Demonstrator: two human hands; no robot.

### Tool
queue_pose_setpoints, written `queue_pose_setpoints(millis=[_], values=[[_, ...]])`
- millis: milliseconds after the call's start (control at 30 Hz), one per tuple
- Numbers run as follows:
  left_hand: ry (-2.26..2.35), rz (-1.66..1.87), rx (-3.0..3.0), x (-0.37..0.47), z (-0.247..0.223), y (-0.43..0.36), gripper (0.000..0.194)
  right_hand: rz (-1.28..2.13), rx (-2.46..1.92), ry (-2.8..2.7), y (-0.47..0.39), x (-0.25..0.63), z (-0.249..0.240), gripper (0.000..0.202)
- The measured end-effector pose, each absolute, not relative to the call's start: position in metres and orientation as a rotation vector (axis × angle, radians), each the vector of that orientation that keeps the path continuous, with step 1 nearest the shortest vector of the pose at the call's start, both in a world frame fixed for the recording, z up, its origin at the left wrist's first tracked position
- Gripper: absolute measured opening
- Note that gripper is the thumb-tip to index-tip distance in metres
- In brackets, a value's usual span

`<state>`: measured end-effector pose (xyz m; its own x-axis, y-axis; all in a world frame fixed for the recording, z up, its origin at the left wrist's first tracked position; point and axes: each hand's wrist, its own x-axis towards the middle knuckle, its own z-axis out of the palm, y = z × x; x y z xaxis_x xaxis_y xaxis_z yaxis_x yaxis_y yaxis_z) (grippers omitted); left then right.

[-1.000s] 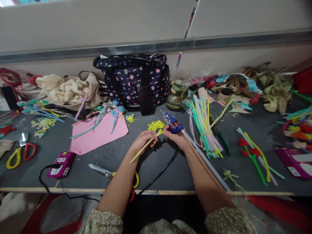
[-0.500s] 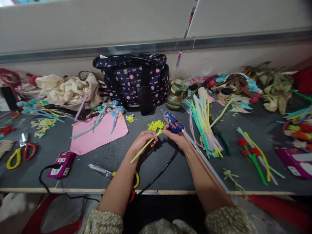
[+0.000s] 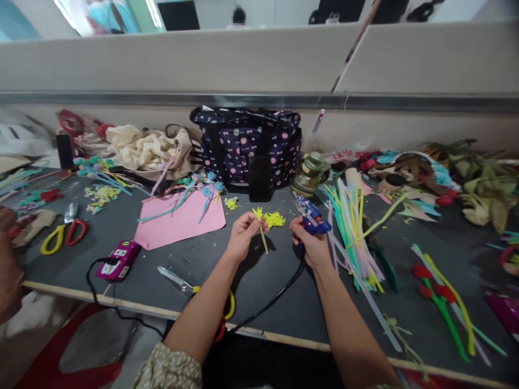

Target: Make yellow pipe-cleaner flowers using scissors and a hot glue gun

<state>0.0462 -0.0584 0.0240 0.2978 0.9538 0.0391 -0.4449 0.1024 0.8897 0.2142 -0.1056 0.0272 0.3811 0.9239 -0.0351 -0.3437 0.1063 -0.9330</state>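
Left hand point(image 3: 243, 235): gripping the yellow stem point(image 3: 264, 239) between closed fingers, with flower-like tip away from body, above the tabletop point(image 3: 300, 310).
Right hand point(image 3: 312, 243): gripping the blue glue gun point(image 3: 315, 215) with curled fingers, apart from the stem.
Yellow cuttings point(image 3: 275, 219): heaped on the tabletop between both hands.
Nearest scissors point(image 3: 177, 280): lying partly hidden by left forearm point(image 3: 211, 305).
Stem bundle point(image 3: 349, 227): lying right of the glue gun.

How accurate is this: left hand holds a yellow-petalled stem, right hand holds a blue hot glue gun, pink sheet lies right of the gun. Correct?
One error: in the head view, the pink sheet lies left of the blue hot glue gun, not right. The rest stands: left hand holds the yellow-petalled stem, right hand holds the blue hot glue gun.
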Motion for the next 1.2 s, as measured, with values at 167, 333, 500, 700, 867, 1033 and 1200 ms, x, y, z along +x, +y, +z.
queue_pose_setpoints(millis=[167,333,500,700,867,1033,1200], values=[[0.686,1.233,1.048,0.0450,0.0238,-0.0586,0.025,1.046,-1.103,-0.741,-0.1059,0.2100,0.0229,0.030],[0.656,1.116,1.057,0.0443,0.0268,-0.0620,0.024,0.997,-1.079,-0.815,-0.1077,0.2070,0.0250,0.027],[0.625,0.816,0.953,0.0475,0.0244,-0.0628,0.024,0.897,-1.041,-0.851,-0.1091,0.2081,0.0264,0.024],[0.676,0.729,0.898,0.0500,0.0203,-0.0608,0.022,0.860,-1.128,-0.925,-0.1099,0.2096,0.0245,0.024],[0.707,0.687,0.933,0.0503,0.0216,-0.0612,0.020,0.882,-1.158,-0.979,-0.1111,0.2106,0.0262,0.022],[0.699,0.663,0.959,0.0499,0.0217,-0.0611,0.021,0.908,-1.200,-1.001,-0.1111,0.2121,0.0284,0.023],[0.680,0.645,0.963,0.0493,0.0209,-0.0609,0.020,0.895,-1.191,-0.965,-0.1085,0.2119,0.0242,0.025]])
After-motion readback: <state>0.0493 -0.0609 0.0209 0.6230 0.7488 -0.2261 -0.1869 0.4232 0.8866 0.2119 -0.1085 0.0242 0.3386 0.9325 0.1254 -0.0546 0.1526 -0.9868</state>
